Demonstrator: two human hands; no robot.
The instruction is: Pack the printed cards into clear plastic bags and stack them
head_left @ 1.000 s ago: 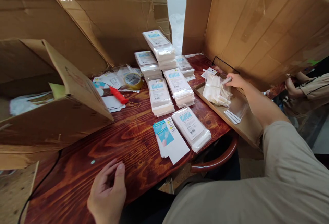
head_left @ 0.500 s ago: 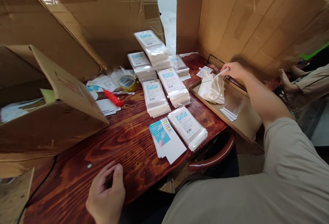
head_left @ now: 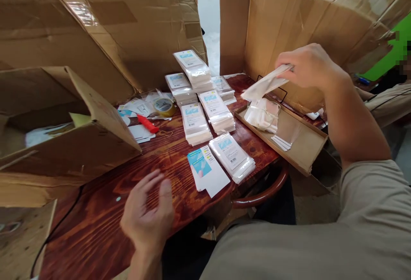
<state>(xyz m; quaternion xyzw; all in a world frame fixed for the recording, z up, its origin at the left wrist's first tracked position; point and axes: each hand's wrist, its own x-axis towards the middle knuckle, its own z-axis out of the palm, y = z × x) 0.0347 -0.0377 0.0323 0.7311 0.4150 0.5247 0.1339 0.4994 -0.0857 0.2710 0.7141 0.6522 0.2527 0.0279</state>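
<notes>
My right hand [head_left: 306,67] pinches some thin whitish pouches [head_left: 268,84], raised above a shallow cardboard tray [head_left: 305,168]. Under them in the tray lies a bundle of similar pouches [head_left: 261,115] with a band around it, beside a few white-edged clear bags [head_left: 281,143]. My left hand [head_left: 149,209] hovers over the near edge of the table, fingers apart, holding nothing. Blue and white cards [head_left: 201,166] are fanned out on the table. Next to them is a stack of bagged cards [head_left: 231,156], with several more stacks [head_left: 216,108] behind.
An open cardboard box [head_left: 105,121] stands at the left. Near it lie a red-handled tool [head_left: 147,123], a tape roll [head_left: 163,105] and a rubber band [head_left: 166,133]. Large cardboard sheets [head_left: 154,23] rise behind. Another person's arm [head_left: 390,100] shows at right.
My right hand has risen, lifting the whitish pouches off the bundle in the tray. My left hand has moved right and up, and its fingers have spread. The view has shifted slightly.
</notes>
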